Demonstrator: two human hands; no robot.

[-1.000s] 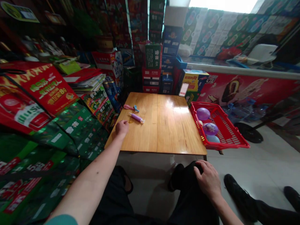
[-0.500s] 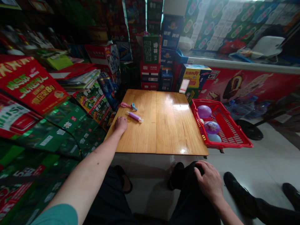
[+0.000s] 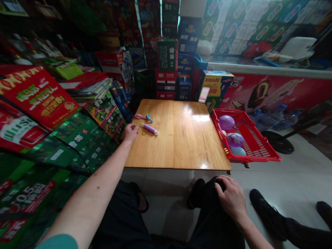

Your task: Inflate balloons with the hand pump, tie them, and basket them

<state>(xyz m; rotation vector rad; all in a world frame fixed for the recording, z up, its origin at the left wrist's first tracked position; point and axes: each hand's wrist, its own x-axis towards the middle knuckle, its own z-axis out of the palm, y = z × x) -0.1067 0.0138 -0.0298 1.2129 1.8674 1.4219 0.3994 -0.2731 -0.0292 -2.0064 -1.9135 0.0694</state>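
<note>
My left hand [image 3: 130, 133] is at the left edge of the wooden table [image 3: 176, 145], its fingertips pressed together in a pinch. Whatever is between them, if anything, is too small to make out. Close to its right, a few thin yellowish loops [image 3: 144, 133], like rubber bands, lie on the wood. A purple hand pump [image 3: 149, 129] with a white nozzle and handle lies beside them at a slant. Behind it are limp pink balloons [image 3: 140, 116] and a limp blue balloon [image 3: 149, 118]. My right hand [image 3: 231, 197] rests on my right knee, fingers loosely extended, holding nothing.
A red plastic basket [image 3: 269, 152] with inflated purple balloons [image 3: 234, 139] and a pale blue balloon [image 3: 237, 151] adjoins the table's right edge. Stacked green cartons [image 3: 70, 141] crowd the left. Boxes [image 3: 166, 84] stand behind. Another person's shoe [image 3: 261, 202] is at lower right.
My left hand has lifted slightly and drawn back left, away from the yellowish loops, its fingertips now pinched and turned up. My right hand stays on the knee.
</note>
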